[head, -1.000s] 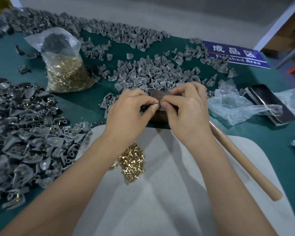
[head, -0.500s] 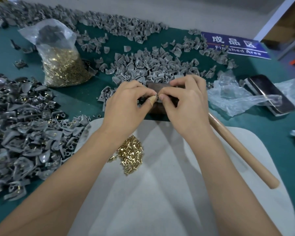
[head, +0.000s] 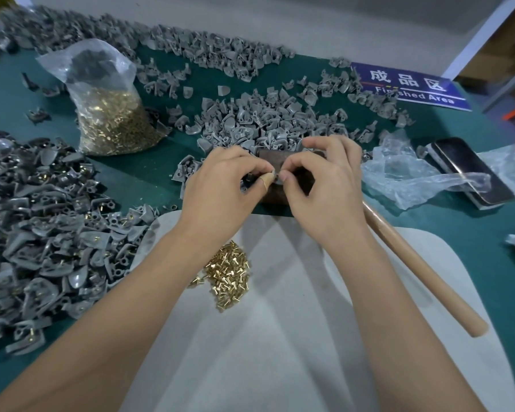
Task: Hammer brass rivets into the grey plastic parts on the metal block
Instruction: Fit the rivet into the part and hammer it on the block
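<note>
A dark rusty metal block (head: 272, 158) sits on the green table, mostly covered by my hands. My left hand (head: 220, 185) and my right hand (head: 324, 185) meet over it, fingertips pinching a small grey plastic part (head: 275, 174) between them. My left thumb wears a tan tape wrap. Whether a rivet is in the part is hidden by my fingers. A small pile of loose brass rivets (head: 228, 275) lies on the white cloth (head: 280, 337) below my left wrist. The hammer's wooden handle (head: 422, 272) runs diagonally under my right forearm; its head is hidden.
A clear bag of brass rivets (head: 107, 111) stands at the back left. Grey plastic parts lie in a big heap (head: 42, 227) on the left and a pile (head: 265, 120) behind the block. A crumpled plastic bag (head: 405, 173), a phone (head: 470, 171) and a blue sign (head: 411, 86) are at the right.
Both hands stay pinched together over the block, with only slight finger shifts. The camera has tilted a little, so the scene sits slightly lower in view.
</note>
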Motion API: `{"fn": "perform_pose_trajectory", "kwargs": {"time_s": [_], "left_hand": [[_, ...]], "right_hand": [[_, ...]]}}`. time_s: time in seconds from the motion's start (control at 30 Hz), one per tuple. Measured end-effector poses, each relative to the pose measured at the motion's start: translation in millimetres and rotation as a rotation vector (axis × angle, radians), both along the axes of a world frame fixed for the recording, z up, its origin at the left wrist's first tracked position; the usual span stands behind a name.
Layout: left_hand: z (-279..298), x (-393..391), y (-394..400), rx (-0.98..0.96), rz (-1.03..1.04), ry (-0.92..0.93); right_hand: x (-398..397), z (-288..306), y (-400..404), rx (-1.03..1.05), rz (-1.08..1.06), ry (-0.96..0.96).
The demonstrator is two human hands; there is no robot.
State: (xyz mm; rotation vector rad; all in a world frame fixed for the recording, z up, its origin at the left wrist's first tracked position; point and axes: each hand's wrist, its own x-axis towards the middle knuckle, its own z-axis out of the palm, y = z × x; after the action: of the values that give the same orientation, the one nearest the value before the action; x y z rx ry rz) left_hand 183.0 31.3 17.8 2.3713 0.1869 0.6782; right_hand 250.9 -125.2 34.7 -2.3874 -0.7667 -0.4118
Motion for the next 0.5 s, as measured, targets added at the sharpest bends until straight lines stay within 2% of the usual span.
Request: {"fn": "perform_pose_trajectory", "kwargs": {"time_s": [0.3,0.5], "left_hand": [[0.8,-1.1,-0.6,-0.004,-0.022,0.004],[0.0,1.3,0.1,-0.020,-0.028,-0.006]], "right_hand": [[-2.2,4.7,-0.6,-0.053,0.031,-0.015],[-7.0,9.3,6.3,-0.234,0.027,-0.046]]}}
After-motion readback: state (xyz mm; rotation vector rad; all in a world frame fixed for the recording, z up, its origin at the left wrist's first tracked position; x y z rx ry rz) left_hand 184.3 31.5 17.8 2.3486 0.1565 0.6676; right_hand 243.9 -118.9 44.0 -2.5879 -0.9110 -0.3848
